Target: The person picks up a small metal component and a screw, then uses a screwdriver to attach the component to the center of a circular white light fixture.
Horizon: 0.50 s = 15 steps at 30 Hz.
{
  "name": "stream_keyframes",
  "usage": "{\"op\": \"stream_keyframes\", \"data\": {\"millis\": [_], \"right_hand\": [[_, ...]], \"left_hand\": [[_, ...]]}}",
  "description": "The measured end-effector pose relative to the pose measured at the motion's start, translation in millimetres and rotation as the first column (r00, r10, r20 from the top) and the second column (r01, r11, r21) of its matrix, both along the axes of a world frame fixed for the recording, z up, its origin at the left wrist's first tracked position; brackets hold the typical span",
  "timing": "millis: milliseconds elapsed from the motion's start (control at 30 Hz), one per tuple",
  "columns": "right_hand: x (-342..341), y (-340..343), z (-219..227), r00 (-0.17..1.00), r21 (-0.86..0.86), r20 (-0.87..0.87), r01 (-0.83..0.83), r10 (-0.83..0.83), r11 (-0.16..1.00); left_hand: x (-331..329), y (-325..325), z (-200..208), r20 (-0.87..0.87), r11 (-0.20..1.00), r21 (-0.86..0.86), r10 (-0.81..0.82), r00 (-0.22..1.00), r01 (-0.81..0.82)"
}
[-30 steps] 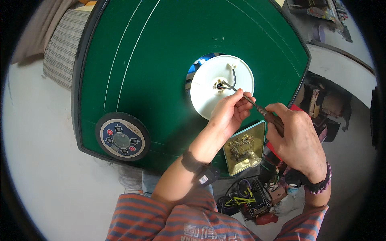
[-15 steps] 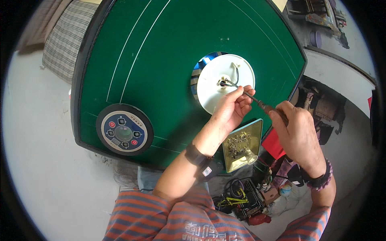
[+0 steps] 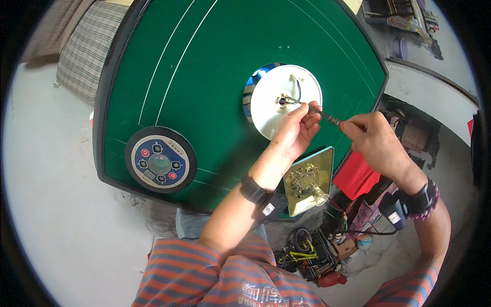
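A screwdriver (image 3: 323, 115) slants across to the middle of a round white disc (image 3: 266, 110), where a hole, small brass-coloured fittings and a dark wire show. My right hand (image 3: 381, 140) is closed round its handle, at the right. My left hand (image 3: 297, 129) lies over the disc's near edge, thumb and fingertips closing about the shaft close to the tip; the other fingers curl loosely. The tip is at the fittings by the hole; whether it sits in a screw is too small to tell. The disc partly covers a round opening (image 3: 249, 97) in the green tabletop (image 3: 220, 92).
Next to my left wrist, a shallow tray (image 3: 309, 179) holds many small screws and a clear cup (image 3: 320, 196). A round control panel (image 3: 159, 159) rests at the table's near left. Right of the tray is something red (image 3: 356, 175); cables and tools (image 3: 309, 250) lie below.
My right hand has turned at the wrist and shifted slightly right and up on the handle, its forearm swinging outward. My left hand stays nearly in place.
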State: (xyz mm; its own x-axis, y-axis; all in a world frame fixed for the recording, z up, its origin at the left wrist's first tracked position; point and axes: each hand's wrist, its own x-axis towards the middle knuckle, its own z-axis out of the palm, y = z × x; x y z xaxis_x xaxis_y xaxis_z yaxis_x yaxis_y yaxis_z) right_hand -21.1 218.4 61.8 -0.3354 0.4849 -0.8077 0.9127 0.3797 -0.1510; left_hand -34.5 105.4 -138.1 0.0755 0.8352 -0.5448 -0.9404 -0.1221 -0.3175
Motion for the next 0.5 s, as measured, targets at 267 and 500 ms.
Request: {"op": "stream_keyframes", "data": {"millis": [267, 500], "right_hand": [[12, -27, 2, 0.354, 0.435, 0.22, -0.87, 0.909, 0.233], [-6, -25, -2, 0.739, 0.306, 0.053, -0.652, 0.672, 0.693]], "left_hand": [[7, -1, -11, 0.019, 0.999, 0.012, 0.034, 0.999, -0.034], [7, -2, -13, 0.056, 0.998, 0.018, 0.06, 0.997, -0.061]]}}
